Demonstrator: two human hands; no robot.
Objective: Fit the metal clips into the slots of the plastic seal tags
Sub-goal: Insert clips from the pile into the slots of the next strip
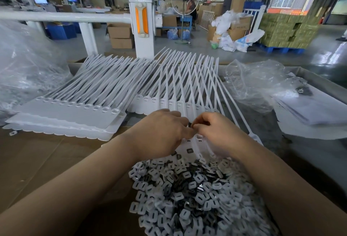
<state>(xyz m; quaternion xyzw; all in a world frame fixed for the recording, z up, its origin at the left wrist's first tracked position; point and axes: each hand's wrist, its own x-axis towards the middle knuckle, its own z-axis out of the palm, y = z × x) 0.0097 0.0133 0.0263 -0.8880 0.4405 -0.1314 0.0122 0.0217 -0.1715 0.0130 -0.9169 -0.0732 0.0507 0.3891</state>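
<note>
The left hand [161,132] and the right hand [216,128] are brought together at the centre of the view, fingertips nearly touching; a small dark piece, judged to be a metal clip [190,124], is pinched between narrowly closed fingers, though which hand carries it cannot be told; just below, at 6 o'clock from the pinch, the open slot of a white seal tag [199,137] is seen; the seating step is judged to be in hand; next, the clip must be squared to the slot and pressed flat; the clip heap [187,194] lies at 6 o'clock, stacked tag sheets [62,115] at 9 o'clock, on the cardboard [37,160].
</note>
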